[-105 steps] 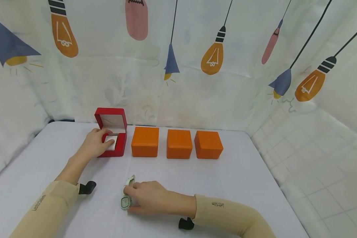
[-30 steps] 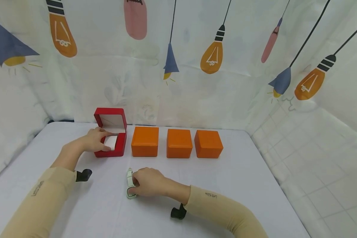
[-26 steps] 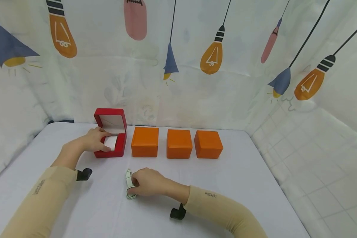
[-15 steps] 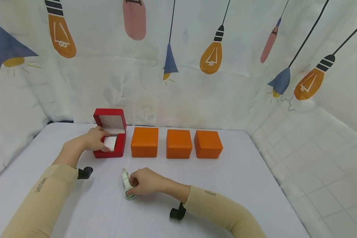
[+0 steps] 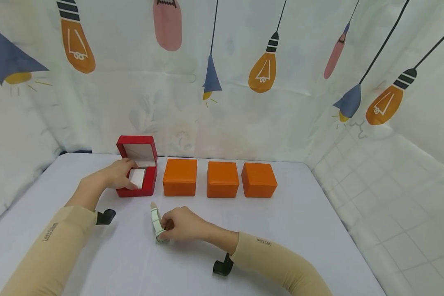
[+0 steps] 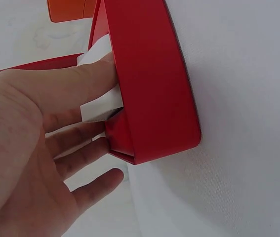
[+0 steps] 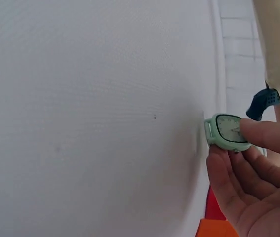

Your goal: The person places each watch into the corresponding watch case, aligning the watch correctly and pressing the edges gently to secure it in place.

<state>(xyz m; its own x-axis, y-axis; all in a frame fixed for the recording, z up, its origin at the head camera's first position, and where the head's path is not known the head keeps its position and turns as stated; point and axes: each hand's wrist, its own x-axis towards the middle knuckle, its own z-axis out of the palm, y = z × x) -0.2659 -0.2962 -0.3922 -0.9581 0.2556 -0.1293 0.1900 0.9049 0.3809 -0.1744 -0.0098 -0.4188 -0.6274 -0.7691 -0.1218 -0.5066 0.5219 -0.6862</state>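
A red watch box [image 5: 148,185] stands with its lid raised at the back left of the table. My left hand [image 5: 118,172] reaches into it and pinches the white cushion [image 5: 137,176] between thumb and fingers; in the left wrist view the thumb lies across the cushion [image 6: 102,101]. Nearer the front, my right hand [image 5: 183,224] holds a pale green wristwatch [image 5: 156,222] by its case. Seen from the right wrist, the thumb presses the dial of the watch [image 7: 228,129] with fingers beneath. Its strap points away toward the red box.
Beside the red box stand a left orange box [image 5: 180,177], a middle orange box [image 5: 223,179] and a right orange box [image 5: 259,180] in a row, all closed. A white cloth covers the table [image 5: 299,230]. A patterned curtain [image 5: 229,123] hangs behind.
My right hand has moved the watch farther from the front edge, and its strap has swung to the left. The left hand stays at the cushion, its forearm slightly shifted.
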